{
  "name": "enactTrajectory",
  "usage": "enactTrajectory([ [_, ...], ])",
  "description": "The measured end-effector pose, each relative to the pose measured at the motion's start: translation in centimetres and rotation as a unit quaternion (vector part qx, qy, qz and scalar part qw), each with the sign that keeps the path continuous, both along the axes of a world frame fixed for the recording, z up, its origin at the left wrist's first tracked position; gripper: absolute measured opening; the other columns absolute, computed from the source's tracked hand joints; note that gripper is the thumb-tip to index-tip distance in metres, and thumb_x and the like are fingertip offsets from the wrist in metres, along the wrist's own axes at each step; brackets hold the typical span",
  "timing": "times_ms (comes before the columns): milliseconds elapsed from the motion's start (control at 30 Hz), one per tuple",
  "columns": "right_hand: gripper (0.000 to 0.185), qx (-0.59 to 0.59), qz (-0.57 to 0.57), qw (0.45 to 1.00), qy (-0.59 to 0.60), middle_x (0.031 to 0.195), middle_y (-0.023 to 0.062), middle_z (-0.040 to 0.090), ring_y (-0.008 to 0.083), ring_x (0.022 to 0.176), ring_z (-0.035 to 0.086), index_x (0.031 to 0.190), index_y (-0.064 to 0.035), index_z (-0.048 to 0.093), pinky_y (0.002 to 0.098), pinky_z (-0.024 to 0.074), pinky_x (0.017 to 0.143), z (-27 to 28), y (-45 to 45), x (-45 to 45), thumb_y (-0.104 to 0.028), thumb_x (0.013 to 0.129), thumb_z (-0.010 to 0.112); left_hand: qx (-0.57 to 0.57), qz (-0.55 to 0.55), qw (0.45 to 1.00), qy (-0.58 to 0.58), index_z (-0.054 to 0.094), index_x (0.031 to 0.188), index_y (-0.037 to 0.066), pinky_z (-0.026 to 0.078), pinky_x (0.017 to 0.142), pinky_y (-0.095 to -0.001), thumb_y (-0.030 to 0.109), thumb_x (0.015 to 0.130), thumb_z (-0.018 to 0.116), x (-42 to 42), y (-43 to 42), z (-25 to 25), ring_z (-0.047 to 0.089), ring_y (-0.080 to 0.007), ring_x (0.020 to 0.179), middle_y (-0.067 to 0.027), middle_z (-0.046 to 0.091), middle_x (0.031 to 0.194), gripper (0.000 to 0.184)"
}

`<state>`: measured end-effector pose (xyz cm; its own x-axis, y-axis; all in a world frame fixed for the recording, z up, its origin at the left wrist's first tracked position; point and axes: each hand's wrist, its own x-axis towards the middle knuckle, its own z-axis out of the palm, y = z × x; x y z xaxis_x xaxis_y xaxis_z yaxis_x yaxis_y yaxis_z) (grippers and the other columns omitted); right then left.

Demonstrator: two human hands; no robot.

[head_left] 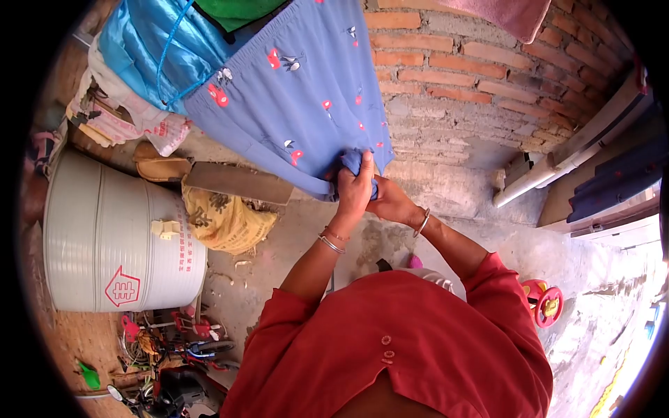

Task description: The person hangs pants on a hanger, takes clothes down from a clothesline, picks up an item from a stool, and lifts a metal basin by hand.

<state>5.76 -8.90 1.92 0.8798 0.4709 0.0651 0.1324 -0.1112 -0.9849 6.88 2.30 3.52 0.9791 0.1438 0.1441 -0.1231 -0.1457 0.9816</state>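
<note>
A blue garment (313, 90) with red and white prints hangs in front of me, its gathered edge running along the upper left. I cannot tell whether it is a skirt or trousers. My left hand (357, 187) is closed around the bunched lower end of the cloth. Close beside it, my right hand (394, 202) is also closed on the bunched end, its fingertips partly hidden. The cloth is drawn taut down to my hands. Shiny light-blue fabric (150, 52) and a green cloth (240, 12) hang behind it at the top.
A large pale metal drum (122, 237) and a yellow sack (226, 219) stand at left. Below them lie a bicycle (202, 346) and a green scoop (89, 375). A brick wall (446, 63) rises ahead; a white pipe (529, 181) and a red toy steering wheel (549, 306) are at right.
</note>
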Motion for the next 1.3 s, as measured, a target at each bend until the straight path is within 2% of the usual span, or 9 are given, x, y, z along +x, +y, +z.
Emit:
enactTrajectory([
  [67, 0.065, -0.014, 0.06, 0.993, 0.099, 0.106, 0.0111, 0.058, 0.0167, 0.091, 0.056, 0.127, 0.0019, 0.038, 0.0295, 0.0453, 0.078, -0.2, -1.5, 0.3, -0.013, 0.072, 0.069, -0.022, -0.042, 0.998, 0.032, 0.055, 0.068, 0.003, 0.04, 0.062, -0.0273, 0.042, 0.093, 0.045, -0.1, 1.0, -0.7, 0.049, -0.0105, 0.065, -0.0019, 0.055, 0.067, 0.047],
  [167, 0.07, 0.136, 0.125, 0.968, 0.173, 0.116, 0.0109, 0.05, 0.0191, 0.104, 0.049, 0.133, -0.0002, 0.03, 0.0302, 0.041, 0.087, -0.7, -4.0, 1.1, -0.016, 0.076, 0.067, -0.018, -0.192, 0.981, 0.036, 0.044, 0.126, -0.001, 0.023, 0.105, -0.0295, 0.052, 0.095, 0.015, -0.7, 3.0, -1.3, 0.035, -0.0181, 0.125, -0.0094, 0.044, 0.131, 0.068],
  [300, 0.056, 0.178, 0.045, 0.963, 0.196, 0.121, 0.0106, 0.049, 0.0206, 0.115, 0.044, 0.129, -0.0015, 0.04, 0.0318, 0.032, 0.099, -3.1, -4.7, 2.5, -0.029, 0.085, 0.061, -0.008, -0.239, 0.97, 0.049, 0.035, 0.134, -0.001, 0.017, 0.107, -0.0271, 0.042, 0.098, 0.022, -2.2, 3.7, -1.4, 0.025, -0.0188, 0.132, -0.0111, 0.032, 0.141, 0.057],
  [467, 0.041, 0.141, 0.107, 0.968, 0.177, 0.117, 0.0051, 0.053, 0.0123, 0.108, 0.048, 0.123, -0.0011, 0.048, 0.0271, 0.0377, 0.094, -6.4, -1.8, 1.5, -0.022, 0.089, 0.058, 0.076, -0.272, 0.957, 0.065, 0.026, 0.139, 0.001, 0.019, 0.107, -0.0287, 0.05, 0.096, 0.017, -2.9, 4.1, -2.6, 0.021, -0.0181, 0.133, -0.0089, 0.026, 0.144, 0.065],
  [667, 0.01, 0.138, 0.01, 0.98, 0.143, 0.077, 0.0005, 0.062, 0.0044, 0.07, 0.055, 0.083, -0.0021, 0.06, 0.0192, 0.0454, 0.06, -9.7, -0.5, 0.3, -0.005, 0.078, 0.068, 0.09, -0.249, 0.939, 0.219, 0.043, 0.125, 0.003, 0.037, 0.096, -0.0307, 0.039, 0.095, 0.04, -3.5, 6.9, -8.5, 0.046, -0.0179, 0.115, -0.0066, 0.051, 0.12, 0.047],
  [733, 0.016, 0.063, -0.025, 0.994, 0.092, 0.07, -0.0012, 0.058, 0.0047, 0.064, 0.051, 0.077, -0.0035, 0.058, 0.0211, 0.0427, 0.055, -10.9, -0.7, -0.1, -0.008, 0.073, 0.073, -0.346, -0.139, 0.887, 0.273, 0.053, 0.1, 0.008, 0.045, 0.081, -0.0302, 0.031, 0.092, 0.051, -4.5, 7.3, -11.6, 0.057, -0.0125, 0.085, 0.0005, 0.057, 0.092, 0.025],
  [867, 0.022, -0.04, 0.046, 0.995, 0.081, 0.069, -0.0019, 0.054, 0.0058, 0.064, 0.05, 0.074, -0.0056, 0.053, 0.0211, 0.0426, 0.059, -14.2, -1.2, -2.6, -0.009, 0.071, 0.075, -0.44, -0.062, 0.839, 0.314, 0.054, 0.104, 0.011, 0.047, 0.077, -0.0305, 0.03, 0.091, 0.053, -6.7, 7.1, -12.8, 0.057, -0.0126, 0.085, 0.0003, 0.057, 0.094, 0.024],
  [1100, 0.03, -0.091, 0.049, 0.988, 0.113, 0.083, 0.0035, 0.06, 0.0105, 0.076, 0.056, 0.095, -0.0033, 0.057, 0.0247, 0.0471, 0.063, -17.6, -1.2, -3.6, -0.017, 0.074, 0.074, -0.165, -0.118, 0.924, 0.324, 0.051, 0.112, 0.008, 0.045, 0.083, -0.0317, 0.027, 0.088, 0.057, -9.0, 9.4, -15.8, 0.056, -0.0125, 0.092, 0.0004, 0.057, 0.1, 0.031],
  [1300, 0.047, 0.117, -0.074, 0.953, 0.269, 0.09, 0.0046, 0.062, 0.0091, 0.072, 0.056, 0.118, 0.0002, 0.049, 0.0237, 0.0481, 0.06, -13.3, 1.5, -2.3, -0.02, 0.079, 0.068, -0.024, -0.16, 0.95, 0.266, 0.05, 0.114, 0.003, 0.047, 0.074, -0.0319, 0.027, 0.084, 0.061, -10.7, 9.8, -19.2, 0.059, -0.0162, 0.089, -0.005, 0.061, 0.1, 0.04],
])
